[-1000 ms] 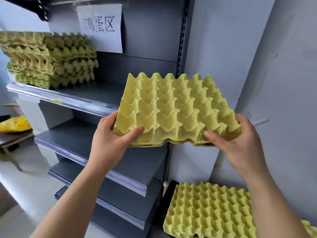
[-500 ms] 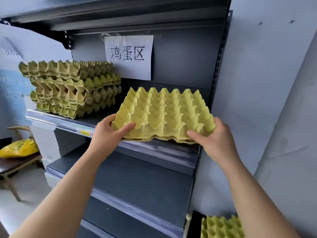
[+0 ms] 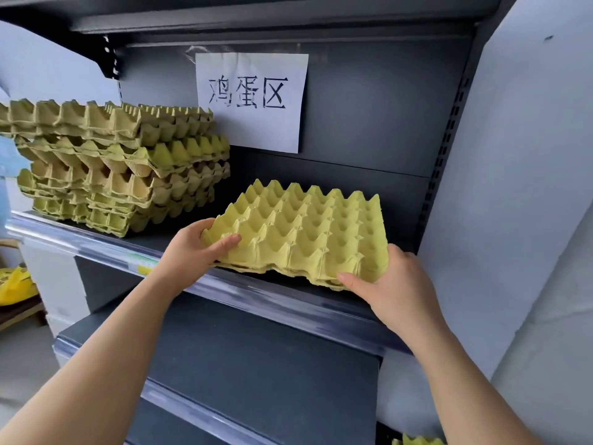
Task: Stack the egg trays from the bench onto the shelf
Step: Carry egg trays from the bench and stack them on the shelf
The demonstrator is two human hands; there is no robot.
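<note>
A yellow-green egg tray (image 3: pixel 305 232) lies at the right half of the dark shelf (image 3: pixel 256 292), its front edge at the shelf's lip. My left hand (image 3: pixel 192 248) grips its near left corner, thumb on top. My right hand (image 3: pixel 391 284) grips its near right corner, thumb along the front edge. A stack of several egg trays (image 3: pixel 112 168) stands on the left half of the same shelf, apart from the held tray.
A white paper sign (image 3: pixel 252 101) hangs on the shelf's back panel. Lower dark shelves (image 3: pixel 256 364) jut out below. A white wall panel (image 3: pixel 513 187) closes the right side. Another egg tray's corner (image 3: pixel 417 440) shows at the bottom edge. A yellow bag (image 3: pixel 14 284) lies far left.
Both hands have carried the tray up from above the bench and forward onto the right half of the shelf, lowering it flat. The view has moved closer to the shelf.
</note>
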